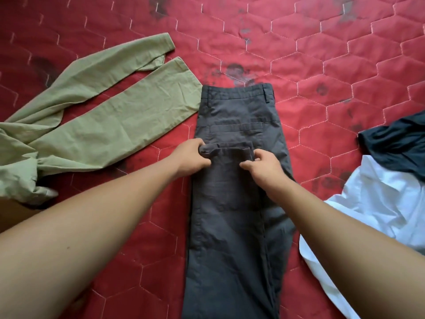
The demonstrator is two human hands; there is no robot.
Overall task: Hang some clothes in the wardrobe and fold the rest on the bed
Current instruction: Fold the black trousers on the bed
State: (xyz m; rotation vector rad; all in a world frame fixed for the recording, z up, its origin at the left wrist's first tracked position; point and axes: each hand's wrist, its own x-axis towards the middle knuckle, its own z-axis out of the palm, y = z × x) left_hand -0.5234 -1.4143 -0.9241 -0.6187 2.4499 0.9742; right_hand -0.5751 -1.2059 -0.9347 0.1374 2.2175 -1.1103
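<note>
Mid-bed, dark grey trousers lie lengthwise, waistband far, leg end doubled up to just below the back pocket. The left hand pinches the hem's left corner and the right hand pinches its right corner — both clamped on cloth. Risks, as I judge: uneven release sets the hem askew, so the fold lands crooked; the slack under-layer bunches; a sideways drag pulls them onto the green trousers just beside — or toward the white shirt.
</note>
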